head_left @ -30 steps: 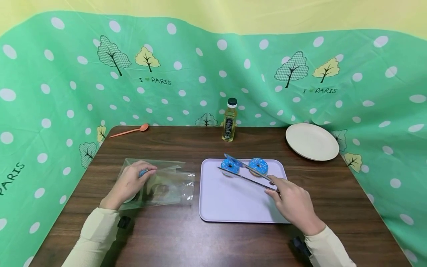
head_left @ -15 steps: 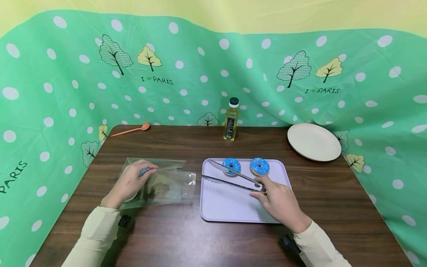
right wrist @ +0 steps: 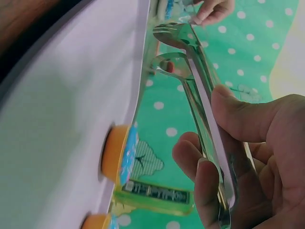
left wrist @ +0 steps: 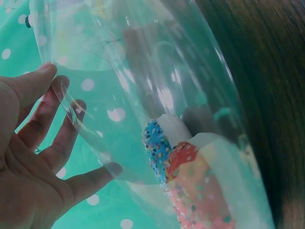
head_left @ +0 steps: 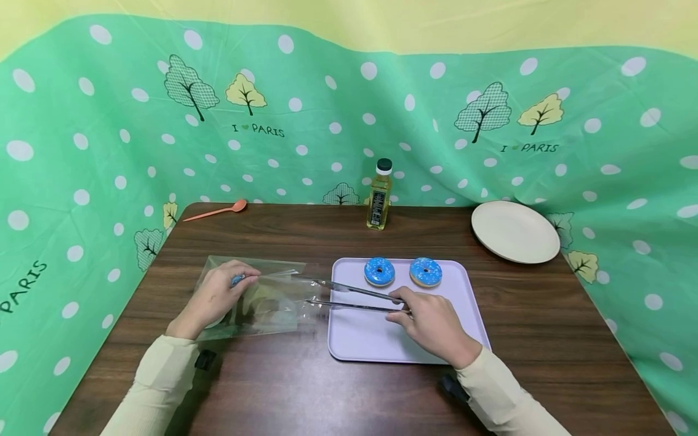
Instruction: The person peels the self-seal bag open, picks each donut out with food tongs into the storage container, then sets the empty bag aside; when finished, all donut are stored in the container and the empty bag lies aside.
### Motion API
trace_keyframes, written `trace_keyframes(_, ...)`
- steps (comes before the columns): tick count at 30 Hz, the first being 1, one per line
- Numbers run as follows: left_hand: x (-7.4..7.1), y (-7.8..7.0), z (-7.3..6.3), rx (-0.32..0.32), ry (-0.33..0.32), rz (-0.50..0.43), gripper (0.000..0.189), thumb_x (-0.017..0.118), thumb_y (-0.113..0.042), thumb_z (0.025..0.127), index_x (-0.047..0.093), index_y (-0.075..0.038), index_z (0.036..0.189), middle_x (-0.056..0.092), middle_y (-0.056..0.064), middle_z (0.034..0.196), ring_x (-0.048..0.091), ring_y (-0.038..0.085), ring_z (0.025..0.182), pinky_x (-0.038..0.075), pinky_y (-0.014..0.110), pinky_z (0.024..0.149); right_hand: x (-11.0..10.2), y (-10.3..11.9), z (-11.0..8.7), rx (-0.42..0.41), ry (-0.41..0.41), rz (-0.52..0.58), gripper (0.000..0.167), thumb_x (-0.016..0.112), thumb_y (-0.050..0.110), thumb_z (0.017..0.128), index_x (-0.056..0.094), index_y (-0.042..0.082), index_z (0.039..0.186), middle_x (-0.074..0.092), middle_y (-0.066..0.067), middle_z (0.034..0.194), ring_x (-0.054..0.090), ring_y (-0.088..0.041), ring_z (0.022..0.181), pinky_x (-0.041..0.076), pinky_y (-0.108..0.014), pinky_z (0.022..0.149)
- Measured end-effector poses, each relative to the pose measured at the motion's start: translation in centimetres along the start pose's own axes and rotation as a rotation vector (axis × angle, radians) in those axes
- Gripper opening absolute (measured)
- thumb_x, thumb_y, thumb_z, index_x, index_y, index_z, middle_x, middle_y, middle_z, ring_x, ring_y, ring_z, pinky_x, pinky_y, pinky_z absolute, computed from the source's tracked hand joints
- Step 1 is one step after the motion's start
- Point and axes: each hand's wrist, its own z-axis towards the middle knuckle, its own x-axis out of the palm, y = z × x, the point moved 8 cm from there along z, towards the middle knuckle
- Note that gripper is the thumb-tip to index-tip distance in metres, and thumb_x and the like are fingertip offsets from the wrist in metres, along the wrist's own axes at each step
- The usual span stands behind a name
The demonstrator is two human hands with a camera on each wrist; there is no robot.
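Observation:
My left hand (head_left: 220,293) pinches the edge of a clear plastic bag (head_left: 272,312) between thumb and fingertips, lifting its upper side. In the left wrist view, sprinkled doughnuts show through the film, one blue (left wrist: 156,143) and one pink (left wrist: 198,191). Metal tongs (head_left: 362,291) are gripped in my right hand (head_left: 433,324). Their spread tips overlap the bag's right end in the head view, with nothing between them. Below the tongs lies a pale lilac tray (head_left: 376,345). Two blue-iced doughnuts (head_left: 379,272) sit along its back edge.
A bottle of yellow oil (head_left: 379,197) stands behind the tray. To the back right lies a cream plate (head_left: 515,232), and an orange spoon (head_left: 218,210) rests at the back left. A green patterned cloth (head_left: 305,121) hangs behind the wooden table (head_left: 283,393).
My right hand has moved left with the tongs, from over the blue doughnuts to the bag's right end. The left hand keeps its hold on the bag.

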Motion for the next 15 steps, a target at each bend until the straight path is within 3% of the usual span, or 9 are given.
trace_keyframes(5,-0.1,-0.1,0.0,-0.009,0.007,0.006,0.017,0.065,-0.017,0.101,0.077,-0.008,0.109,0.069,0.001,0.107,0.066,0.021,0.098,0.054,0.044,0.079,1.6,1.1,1.6,-0.029,0.036,0.019,0.034,0.087,0.026,0.08,0.07,0.009,0.103,0.07,0.002,0.075,0.064,-0.008,0.062,0.049,-0.029,0.052)
trace_keyframes(10,0.1,0.0,-0.1,-0.02,0.016,0.001,0.018,0.064,-0.016,0.101,0.076,-0.007,0.111,0.068,0.003,0.108,0.066,0.023,0.098,0.054,0.045,0.079,4.1,2.4,3.5,-0.048,0.111,0.042,0.032,0.083,0.027,0.085,0.069,0.008,0.106,0.068,0.002,0.076,0.055,-0.005,0.057,0.044,-0.027,0.05)
trace_keyframes(15,-0.1,-0.3,-0.1,-0.021,0.012,0.009,0.018,0.064,-0.017,0.101,0.076,-0.008,0.111,0.068,0.002,0.108,0.066,0.021,0.097,0.054,0.043,0.079,5.7,3.5,5.1,-0.09,0.132,0.055,0.032,0.082,0.029,0.086,0.068,0.009,0.105,0.067,0.003,0.076,0.051,-0.005,0.056,0.043,-0.03,0.048)
